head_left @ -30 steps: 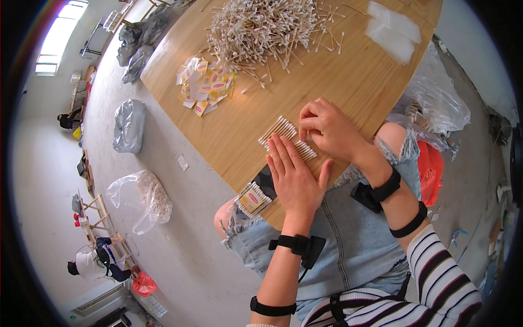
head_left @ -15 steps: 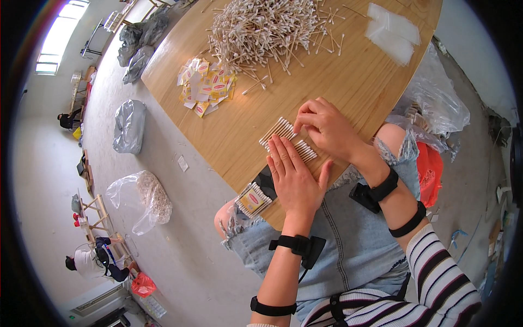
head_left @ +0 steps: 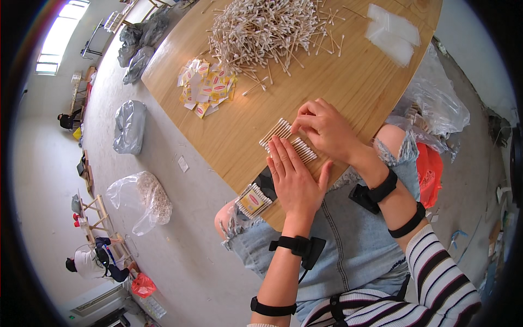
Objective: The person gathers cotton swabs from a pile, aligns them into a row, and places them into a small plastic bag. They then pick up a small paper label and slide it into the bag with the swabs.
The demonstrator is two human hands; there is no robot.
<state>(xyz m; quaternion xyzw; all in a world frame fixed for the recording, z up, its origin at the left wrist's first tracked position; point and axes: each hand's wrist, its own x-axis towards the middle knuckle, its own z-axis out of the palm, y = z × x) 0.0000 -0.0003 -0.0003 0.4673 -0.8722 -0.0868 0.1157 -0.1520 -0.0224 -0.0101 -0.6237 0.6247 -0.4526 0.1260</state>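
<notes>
My left hand [head_left: 294, 182] lies flat with its fingers stretched over a row of cotton swabs [head_left: 282, 129] laid side by side on the table near its edge. Over the swabs' far right ends, my right hand [head_left: 327, 128] is closed in a pinch; what its fingertips hold, if anything, is too small to make out. More swabs of the row show between the two hands. Left of my left hand, a pack of cotton swabs with a yellow card [head_left: 253, 201] sits at the table edge, beside a dark flat object [head_left: 265, 181] partly hidden by that hand.
On the wooden table [head_left: 348, 87] lie a large heap of loose cotton swabs [head_left: 267, 32], a pile of yellow-and-white cards [head_left: 206, 87] and clear plastic sleeves [head_left: 392, 34]. Bags, including a clear bag of swabs [head_left: 150, 199], stand on the floor. A person [head_left: 95, 260] is at the far left.
My right hand has shifted slightly left, bringing its fingertips in over the row's ends. My left hand stays in place.
</notes>
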